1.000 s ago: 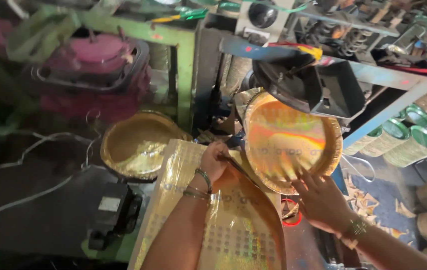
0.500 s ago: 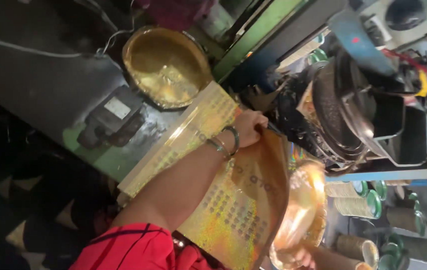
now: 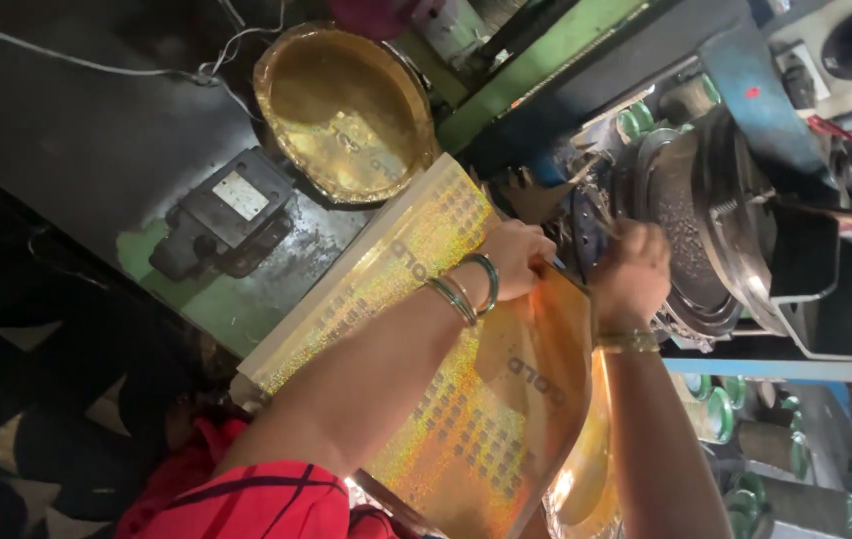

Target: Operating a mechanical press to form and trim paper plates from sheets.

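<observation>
Fingers of the left hand [image 3: 518,262] are curled shut over the top edge of the gold foil sheet [image 3: 486,419], pinching it close to the press. Fingers of the right hand [image 3: 632,271] are bunched into a closed grip at the same edge, just beside the round die of the press machine [image 3: 695,230]; whether they pinch the sheet or a part of the machine cannot be told, since the view is blurred there.

Step in hand, as judged: the leading edge of the sheet is being fed to the die face. The sheet hangs from both hands down toward the person's lap, bowed along its length, with its printed holographic face up. It overlaps a stack of similar gold sheets [image 3: 376,279] lying on the green surface [image 3: 216,299].

Next move, as judged: it calls for keeping the edge square to the die and drawing both hands clear of the die opening before any closing stroke.

Hand pose: the left forearm runs diagonally up from the red sleeve [image 3: 246,499], wrist bent slightly inward, with green bangles [image 3: 471,287] at the wrist. The right forearm rises almost vertically, with a gold bracelet [image 3: 628,341] at the wrist. The hands sit near each other but apart.

A formed gold bowl [image 3: 346,110] rests well apart, at the upper left.
</observation>
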